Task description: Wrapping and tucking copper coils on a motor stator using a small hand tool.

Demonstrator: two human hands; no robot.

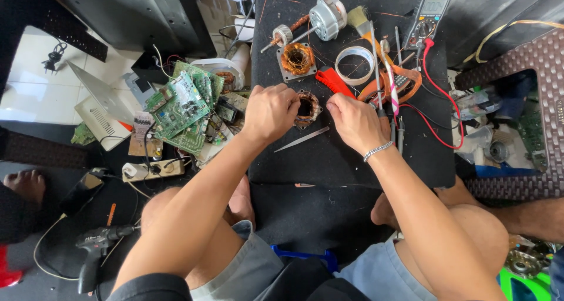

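A small motor stator with copper windings sits on a black work mat. My left hand grips its left side with curled fingers. My right hand, a bracelet on its wrist, pinches at the stator's right edge; whether it holds a wire there I cannot tell. Metal tweezers lie on the mat just below the stator, between both hands. A second stator in a square metal frame rests further back.
On the mat's far side lie a rotor, a round motor housing, a brush, a tape roll, red-handled pliers and a multimeter with red leads. Green circuit boards are piled on the left. A drill lies on the floor.
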